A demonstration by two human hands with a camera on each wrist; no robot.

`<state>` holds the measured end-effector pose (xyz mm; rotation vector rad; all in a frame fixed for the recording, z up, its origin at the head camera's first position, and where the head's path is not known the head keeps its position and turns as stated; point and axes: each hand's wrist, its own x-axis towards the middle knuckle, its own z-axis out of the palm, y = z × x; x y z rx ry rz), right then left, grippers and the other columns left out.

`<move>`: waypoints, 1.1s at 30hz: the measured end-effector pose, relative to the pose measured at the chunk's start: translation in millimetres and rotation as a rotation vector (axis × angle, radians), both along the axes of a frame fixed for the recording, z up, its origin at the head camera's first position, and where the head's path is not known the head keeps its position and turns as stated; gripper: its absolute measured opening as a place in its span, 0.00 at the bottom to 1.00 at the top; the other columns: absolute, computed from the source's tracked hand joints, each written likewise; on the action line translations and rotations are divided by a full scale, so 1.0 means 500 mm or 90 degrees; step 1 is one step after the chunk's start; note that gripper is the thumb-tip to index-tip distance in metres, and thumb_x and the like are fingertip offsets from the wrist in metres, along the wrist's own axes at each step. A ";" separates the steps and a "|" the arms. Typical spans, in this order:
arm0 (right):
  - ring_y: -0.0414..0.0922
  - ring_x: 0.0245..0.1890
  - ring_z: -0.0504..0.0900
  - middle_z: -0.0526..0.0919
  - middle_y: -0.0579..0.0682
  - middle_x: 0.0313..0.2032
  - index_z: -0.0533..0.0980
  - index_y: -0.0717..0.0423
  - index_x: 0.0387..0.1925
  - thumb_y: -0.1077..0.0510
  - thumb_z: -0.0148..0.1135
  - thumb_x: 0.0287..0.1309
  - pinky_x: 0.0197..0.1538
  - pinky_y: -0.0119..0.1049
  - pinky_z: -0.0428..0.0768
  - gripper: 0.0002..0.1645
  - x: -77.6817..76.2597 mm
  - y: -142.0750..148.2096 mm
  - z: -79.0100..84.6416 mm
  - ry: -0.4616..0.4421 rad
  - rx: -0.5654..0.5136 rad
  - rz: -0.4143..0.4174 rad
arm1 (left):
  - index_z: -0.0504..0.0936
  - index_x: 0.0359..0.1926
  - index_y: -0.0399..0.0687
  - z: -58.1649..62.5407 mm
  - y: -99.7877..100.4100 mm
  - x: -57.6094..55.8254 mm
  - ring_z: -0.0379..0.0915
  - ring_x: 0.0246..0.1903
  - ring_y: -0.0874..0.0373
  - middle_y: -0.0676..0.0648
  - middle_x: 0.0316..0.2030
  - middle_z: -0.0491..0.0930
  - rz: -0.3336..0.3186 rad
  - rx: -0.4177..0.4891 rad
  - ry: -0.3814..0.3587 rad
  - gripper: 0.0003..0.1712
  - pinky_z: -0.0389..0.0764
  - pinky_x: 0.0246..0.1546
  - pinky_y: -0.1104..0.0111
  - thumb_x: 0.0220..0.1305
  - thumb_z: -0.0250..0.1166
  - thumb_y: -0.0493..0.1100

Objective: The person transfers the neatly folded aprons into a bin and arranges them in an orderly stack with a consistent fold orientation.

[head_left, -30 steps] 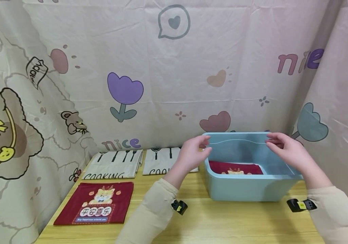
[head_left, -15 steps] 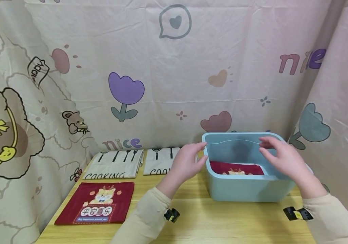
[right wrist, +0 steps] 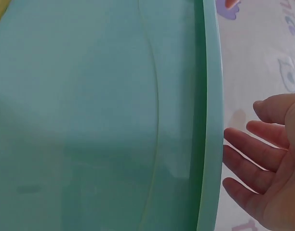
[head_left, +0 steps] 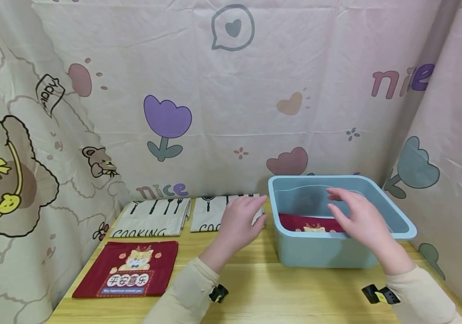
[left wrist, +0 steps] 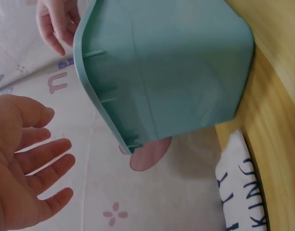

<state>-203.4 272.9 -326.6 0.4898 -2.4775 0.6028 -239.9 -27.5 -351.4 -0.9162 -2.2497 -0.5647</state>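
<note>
In the head view a blue-green plastic bin (head_left: 324, 249) stands at the right of the table. Inside it lies a folded red cloth (head_left: 289, 222) with a cartoon animal print. My left hand (head_left: 239, 225) hovers left of the bin, its fingers relaxed and holding nothing. Over the bin's front right part is my right hand (head_left: 358, 220), thumb apart from loosely bent fingers, with nothing in it. The left wrist view shows the left hand (left wrist: 29, 163) beside the bin's side wall (left wrist: 176, 62). Close to the bin's rim (right wrist: 213, 120) are the right hand's fingertips (right wrist: 229, 149) in the right wrist view.
A second folded red cloth (head_left: 129, 270) lies at the table's front left. Behind it are two folded white cloths, the left one (head_left: 150, 218) and the right one (head_left: 206, 216), printed with utensils and lettering. A patterned curtain (head_left: 231, 99) hangs behind the wooden table (head_left: 287, 294).
Both hands have drawn back from the bin's sides: the left hand moved left and toward me, the right hand moved left and toward me over the bin. The bin and cloths stay put.
</note>
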 end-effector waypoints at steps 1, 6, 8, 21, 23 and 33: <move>0.62 0.53 0.76 0.83 0.61 0.49 0.73 0.62 0.60 0.62 0.68 0.58 0.51 0.64 0.75 0.28 0.001 -0.007 -0.001 0.006 -0.002 0.005 | 0.81 0.57 0.46 -0.003 -0.003 0.000 0.78 0.50 0.51 0.48 0.50 0.84 0.000 -0.002 0.009 0.23 0.75 0.53 0.53 0.60 0.70 0.41; 0.61 0.53 0.76 0.83 0.59 0.49 0.74 0.62 0.60 0.63 0.69 0.56 0.51 0.63 0.76 0.29 0.007 -0.040 -0.008 0.031 -0.006 0.030 | 0.81 0.57 0.47 -0.014 -0.024 -0.005 0.78 0.47 0.52 0.49 0.47 0.84 0.014 -0.025 0.039 0.24 0.76 0.50 0.53 0.59 0.71 0.41; 0.60 0.53 0.77 0.83 0.58 0.49 0.75 0.62 0.59 0.63 0.70 0.56 0.51 0.61 0.76 0.28 0.007 -0.052 -0.012 0.046 -0.005 0.042 | 0.81 0.57 0.47 -0.020 -0.036 -0.006 0.78 0.46 0.52 0.49 0.45 0.85 0.025 -0.034 0.045 0.24 0.76 0.50 0.53 0.59 0.71 0.41; 0.55 0.53 0.78 0.83 0.55 0.50 0.76 0.61 0.58 0.63 0.70 0.56 0.54 0.55 0.76 0.27 0.003 -0.123 -0.030 0.073 -0.035 0.097 | 0.81 0.57 0.44 -0.051 -0.120 0.001 0.78 0.48 0.47 0.45 0.46 0.84 0.079 -0.032 0.018 0.25 0.75 0.52 0.49 0.57 0.72 0.40; 0.54 0.54 0.78 0.83 0.55 0.51 0.76 0.61 0.58 0.62 0.71 0.55 0.55 0.55 0.77 0.27 0.004 -0.132 -0.033 0.071 -0.042 0.103 | 0.81 0.57 0.44 -0.056 -0.134 0.002 0.78 0.49 0.47 0.45 0.47 0.84 0.086 -0.036 0.010 0.25 0.74 0.53 0.48 0.58 0.72 0.40; 0.50 0.54 0.78 0.83 0.52 0.51 0.78 0.60 0.56 0.63 0.72 0.54 0.54 0.49 0.78 0.26 0.005 -0.185 -0.046 0.116 -0.059 0.149 | 0.81 0.57 0.43 -0.080 -0.208 0.000 0.79 0.48 0.45 0.44 0.47 0.84 0.117 -0.038 0.010 0.26 0.74 0.52 0.46 0.56 0.73 0.39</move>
